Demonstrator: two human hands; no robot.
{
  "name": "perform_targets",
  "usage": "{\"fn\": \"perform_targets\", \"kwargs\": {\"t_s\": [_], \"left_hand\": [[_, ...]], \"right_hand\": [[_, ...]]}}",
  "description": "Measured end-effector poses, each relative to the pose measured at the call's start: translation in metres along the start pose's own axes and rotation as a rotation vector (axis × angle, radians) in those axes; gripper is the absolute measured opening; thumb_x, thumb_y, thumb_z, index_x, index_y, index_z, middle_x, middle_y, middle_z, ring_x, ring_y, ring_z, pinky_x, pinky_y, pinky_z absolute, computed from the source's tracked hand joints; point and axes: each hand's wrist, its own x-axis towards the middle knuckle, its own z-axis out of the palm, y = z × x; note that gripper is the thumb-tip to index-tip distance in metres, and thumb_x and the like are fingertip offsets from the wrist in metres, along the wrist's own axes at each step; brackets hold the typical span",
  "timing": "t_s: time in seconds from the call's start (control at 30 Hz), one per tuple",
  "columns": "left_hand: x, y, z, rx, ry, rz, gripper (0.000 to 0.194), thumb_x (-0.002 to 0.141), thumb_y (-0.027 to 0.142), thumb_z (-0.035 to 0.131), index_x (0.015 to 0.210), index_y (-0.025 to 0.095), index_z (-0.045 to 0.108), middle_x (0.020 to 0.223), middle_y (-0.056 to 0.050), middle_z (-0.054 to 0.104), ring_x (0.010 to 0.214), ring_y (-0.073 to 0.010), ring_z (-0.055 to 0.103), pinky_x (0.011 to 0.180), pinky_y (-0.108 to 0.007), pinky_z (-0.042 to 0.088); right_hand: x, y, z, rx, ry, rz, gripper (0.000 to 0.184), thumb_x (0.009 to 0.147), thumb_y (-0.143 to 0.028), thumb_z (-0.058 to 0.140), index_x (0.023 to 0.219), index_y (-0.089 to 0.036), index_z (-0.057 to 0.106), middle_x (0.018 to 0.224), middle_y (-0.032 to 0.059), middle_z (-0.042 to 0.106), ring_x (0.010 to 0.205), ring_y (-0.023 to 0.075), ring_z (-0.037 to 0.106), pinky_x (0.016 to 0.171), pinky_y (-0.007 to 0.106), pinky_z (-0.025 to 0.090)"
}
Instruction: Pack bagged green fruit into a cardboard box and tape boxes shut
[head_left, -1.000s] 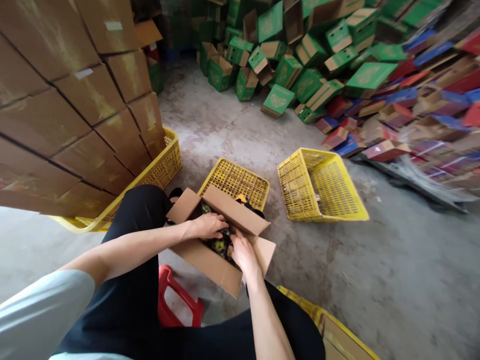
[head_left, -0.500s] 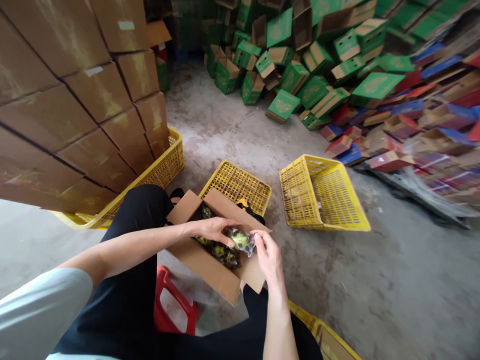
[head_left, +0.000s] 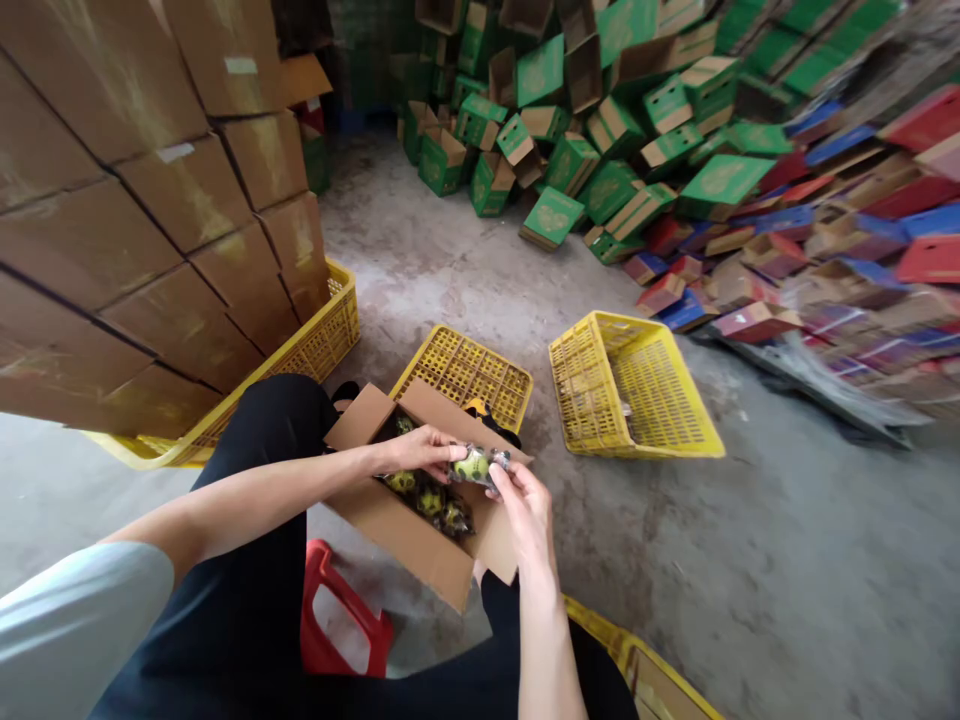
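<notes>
A yellow-green ball with dark spots [head_left: 472, 465], wrapped in clear plastic, is held between my two hands over an open cardboard box [head_left: 401, 535]. The fingers of my left hand [head_left: 421, 453] pinch the left end of the wrapping. At its right end, my right hand [head_left: 525, 500] grips the plastic between thumb and fingers. Inside the box lie several similar wrapped balls [head_left: 431, 500], dark and yellow-green. The box's flaps are spread outward, and it sits between my knees. What supports it underneath is hidden.
An upturned yellow crate [head_left: 472, 370] lies just beyond the box, with another yellow crate [head_left: 637, 390] on its side to the right. Stacked cartons [head_left: 150, 220] rise at left. A red stool [head_left: 341, 615] is below. Green boxes [head_left: 551, 215] and red-blue boxes [head_left: 765, 320] are heaped behind.
The wrapped ball has been lifted slightly and turned more level. My left fingers have shifted onto its left end, while my right hand keeps its hold. The whole view has shifted slightly.
</notes>
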Motion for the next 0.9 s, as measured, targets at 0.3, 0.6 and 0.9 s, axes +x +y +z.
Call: {"fn": "perform_targets", "kwargs": {"t_s": [0.3,0.6,0.9], "left_hand": [[0.0036,0.0009,-0.005,-0.052,0.104,0.046,0.068,0.078,0.073,0.075,0.111,0.013,0.08,0.1,-0.012,0.078,0.084,-0.0204,0.071,0.073,-0.029,0.058],[0.0024,0.0047,-0.0057,-0.092,0.155,0.005,0.068,0.074,0.073,0.078,0.106,0.013,0.078,0.098,-0.012,0.079,0.084,-0.0215,0.073,0.074,-0.029,0.057],[0.0001,0.0078,-0.0026,0.123,0.236,0.136,0.065,0.079,0.076,0.069,0.083,0.011,0.072,0.068,-0.002,0.065,0.06,-0.0124,0.057,0.059,-0.024,0.049]], "right_hand": [[0.0036,-0.0003,-0.0017,0.078,0.122,-0.079,0.036,0.07,-0.048,0.089,0.086,-0.019,0.074,0.073,0.0004,0.069,0.065,0.014,0.055,0.063,0.027,0.044],[0.0076,0.0046,-0.0002,0.125,0.137,-0.042,0.043,0.069,-0.052,0.089,0.094,-0.02,0.074,0.087,0.0045,0.076,0.075,0.0177,0.065,0.07,0.03,0.052],[0.0053,0.006,0.0048,0.146,0.043,0.082,0.044,0.072,-0.057,0.086,0.096,-0.023,0.073,0.089,0.003,0.076,0.067,0.0167,0.067,0.062,0.029,0.058]]}}
